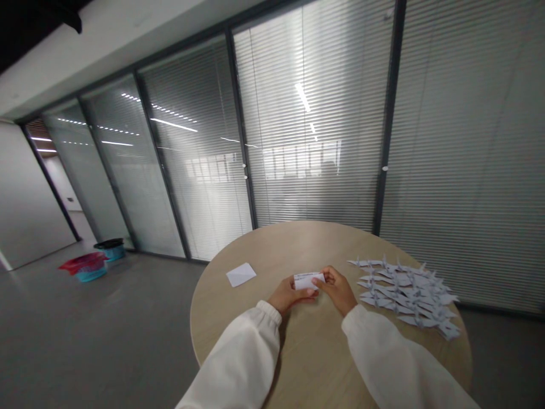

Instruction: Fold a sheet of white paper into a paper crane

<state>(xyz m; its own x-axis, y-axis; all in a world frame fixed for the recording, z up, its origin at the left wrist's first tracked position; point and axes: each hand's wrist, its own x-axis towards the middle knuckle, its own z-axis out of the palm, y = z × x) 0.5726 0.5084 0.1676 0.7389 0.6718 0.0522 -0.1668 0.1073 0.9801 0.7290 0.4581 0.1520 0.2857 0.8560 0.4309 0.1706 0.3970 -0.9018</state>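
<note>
Pinching the folded paper (307,280) between left fingers (303,293) and right fingers (331,272)!
Over the middle of the counter (315,244), its long axis runs left to right, printing (305,275) along the far edge.

Dark-printed white paper (304,282), tan wood-grained table (315,338)

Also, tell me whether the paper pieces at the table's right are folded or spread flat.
Folded: the paper pieces show pointed tips and raised peaks standing above the table.

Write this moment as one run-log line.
left hand: holds small paper | right hand: holds same paper | table: white sheet at left, folded paper cranes at right
</note>
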